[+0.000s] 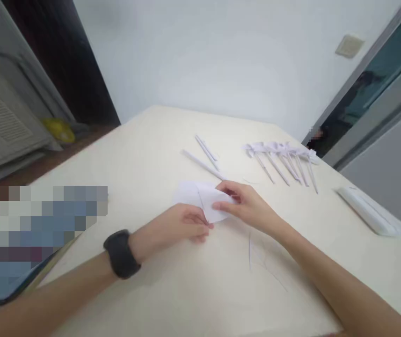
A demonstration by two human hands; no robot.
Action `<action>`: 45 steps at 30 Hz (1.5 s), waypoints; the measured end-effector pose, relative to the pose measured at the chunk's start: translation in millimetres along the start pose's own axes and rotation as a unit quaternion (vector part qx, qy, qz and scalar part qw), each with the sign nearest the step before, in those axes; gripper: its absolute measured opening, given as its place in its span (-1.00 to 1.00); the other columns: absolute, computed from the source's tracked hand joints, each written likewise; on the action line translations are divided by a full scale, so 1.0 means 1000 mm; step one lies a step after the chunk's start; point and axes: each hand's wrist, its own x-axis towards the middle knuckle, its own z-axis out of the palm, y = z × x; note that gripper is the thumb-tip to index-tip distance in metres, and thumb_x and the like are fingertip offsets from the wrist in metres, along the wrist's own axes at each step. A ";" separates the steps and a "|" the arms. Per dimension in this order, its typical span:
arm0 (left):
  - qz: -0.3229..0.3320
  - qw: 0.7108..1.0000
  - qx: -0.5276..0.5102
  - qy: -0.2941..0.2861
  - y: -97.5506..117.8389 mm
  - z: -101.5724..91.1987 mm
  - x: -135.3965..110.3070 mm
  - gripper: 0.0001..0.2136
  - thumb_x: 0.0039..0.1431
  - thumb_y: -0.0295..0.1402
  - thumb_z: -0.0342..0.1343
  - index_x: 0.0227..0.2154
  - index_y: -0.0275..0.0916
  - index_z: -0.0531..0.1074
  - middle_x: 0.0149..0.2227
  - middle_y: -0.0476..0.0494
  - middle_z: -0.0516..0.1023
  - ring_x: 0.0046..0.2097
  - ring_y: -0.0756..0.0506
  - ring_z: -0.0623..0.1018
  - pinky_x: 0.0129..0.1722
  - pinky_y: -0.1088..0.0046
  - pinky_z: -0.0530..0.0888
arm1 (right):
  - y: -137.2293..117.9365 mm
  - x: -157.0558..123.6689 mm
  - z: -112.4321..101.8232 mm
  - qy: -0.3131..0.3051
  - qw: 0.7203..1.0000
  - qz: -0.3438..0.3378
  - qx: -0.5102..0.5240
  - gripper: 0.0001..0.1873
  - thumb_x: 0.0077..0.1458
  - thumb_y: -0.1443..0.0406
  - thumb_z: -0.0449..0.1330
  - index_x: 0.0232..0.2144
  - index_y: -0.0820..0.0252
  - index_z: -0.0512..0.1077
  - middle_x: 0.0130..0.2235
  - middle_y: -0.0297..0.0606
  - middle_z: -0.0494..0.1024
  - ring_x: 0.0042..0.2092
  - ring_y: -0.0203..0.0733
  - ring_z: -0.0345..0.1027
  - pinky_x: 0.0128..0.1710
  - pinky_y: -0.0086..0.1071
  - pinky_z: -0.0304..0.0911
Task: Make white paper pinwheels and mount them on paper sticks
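A white sheet of paper (189, 191) lies between my hands near the middle of the table, with a fold or overlapping edge running down it. My left hand (186, 222), with a black band on the wrist, pinches the sheet's lower corner. On the right side, my right hand (244, 201) grips the paper with the thumb on top and the fingers curled behind it. Just beyond the sheet rests a rolled paper stick (202, 164). Farther back is a pair of thinner paper sticks (207, 152).
Several paper sticks with folded paper heads (282, 161) lie in a row at the back right. A white packet (372, 210) sits by the right edge. Thin strips (250, 252) lie near my right forearm. A wall (207, 56) stands behind the table; the left side is partly pixelated.
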 end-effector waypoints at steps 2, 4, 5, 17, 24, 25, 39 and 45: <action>-0.004 1.000 -0.007 -0.004 0.000 -0.001 -0.001 -0.88 0.03 -0.34 0.13 -0.41 -0.29 0.49 -0.48 -0.05 0.55 -0.40 -0.03 0.53 -0.33 0.47 0.46 | -0.001 0.000 0.001 0.000 1.000 0.002 -0.001 -0.83 0.07 0.18 0.15 -0.34 0.16 0.36 -0.34 -0.35 0.44 -0.30 -0.27 0.28 -0.34 -0.42 0.14; -0.007 1.000 -0.015 -0.004 0.000 -0.001 -0.001 -0.88 0.03 -0.34 0.14 -0.42 -0.29 0.49 -0.48 -0.05 0.55 -0.40 -0.03 0.53 -0.34 0.47 0.46 | -0.002 0.000 0.001 0.000 1.000 0.003 -0.002 -0.85 0.06 0.20 0.16 -0.34 0.16 0.36 -0.33 -0.35 0.44 -0.30 -0.27 0.28 -0.34 -0.42 0.14; -0.009 1.000 -0.019 -0.003 0.000 0.000 -0.001 -0.88 0.02 -0.34 0.14 -0.43 -0.28 0.49 -0.48 -0.05 0.55 -0.41 -0.03 0.53 -0.35 0.47 0.46 | -0.002 0.000 0.001 0.001 1.000 0.003 -0.003 -0.85 0.06 0.21 0.16 -0.34 0.15 0.36 -0.34 -0.36 0.44 -0.30 -0.27 0.28 -0.34 -0.43 0.14; -0.013 0.999 -0.028 0.019 0.000 0.002 -0.001 -0.88 -0.02 -0.31 0.17 -0.47 -0.26 0.52 -0.52 -0.02 0.55 -0.44 -0.03 0.53 -0.38 0.49 0.46 | 0.001 0.001 0.002 0.008 1.000 -0.007 -0.003 -0.89 0.04 0.28 0.18 -0.33 0.14 0.36 -0.34 -0.38 0.45 -0.31 -0.29 0.29 -0.37 -0.43 0.14; -0.028 0.999 -0.017 0.021 0.014 0.004 -0.007 -0.90 -0.03 -0.36 0.17 -0.45 -0.26 0.53 -0.55 -0.01 0.55 -0.43 -0.02 0.52 -0.37 0.52 0.43 | 0.000 0.000 0.002 0.016 1.000 -0.013 -0.008 -0.89 0.03 0.29 0.18 -0.33 0.15 0.36 -0.33 -0.37 0.45 -0.30 -0.29 0.30 -0.36 -0.43 0.14; -0.030 0.999 -0.017 0.021 0.013 0.004 -0.007 -0.91 -0.03 -0.37 0.17 -0.45 -0.26 0.53 -0.55 -0.01 0.55 -0.43 -0.01 0.52 -0.37 0.52 0.43 | 0.000 0.001 0.002 0.017 1.000 -0.013 -0.007 -0.89 0.03 0.29 0.18 -0.33 0.15 0.36 -0.32 -0.37 0.45 -0.30 -0.29 0.30 -0.37 -0.43 0.14; -0.034 0.999 -0.024 0.036 0.011 0.003 -0.005 -0.88 0.00 -0.31 0.16 -0.51 -0.24 0.53 -0.54 -0.02 0.53 -0.46 -0.02 0.52 -0.42 0.51 0.45 | -0.004 0.000 0.003 0.017 1.000 -0.017 -0.006 -0.88 0.03 0.27 0.18 -0.33 0.15 0.36 -0.32 -0.36 0.45 -0.29 -0.28 0.30 -0.34 -0.42 0.15; -0.007 0.998 0.022 0.058 0.017 0.002 -0.012 -0.86 0.00 -0.28 0.16 -0.49 -0.24 0.51 -0.52 -0.04 0.53 -0.42 -0.05 0.53 -0.39 0.47 0.45 | -0.007 -0.001 -0.005 -0.014 0.998 0.027 0.049 -0.80 0.09 0.16 0.11 -0.34 0.18 0.37 -0.36 -0.34 0.42 -0.36 -0.33 0.26 -0.44 -0.47 0.14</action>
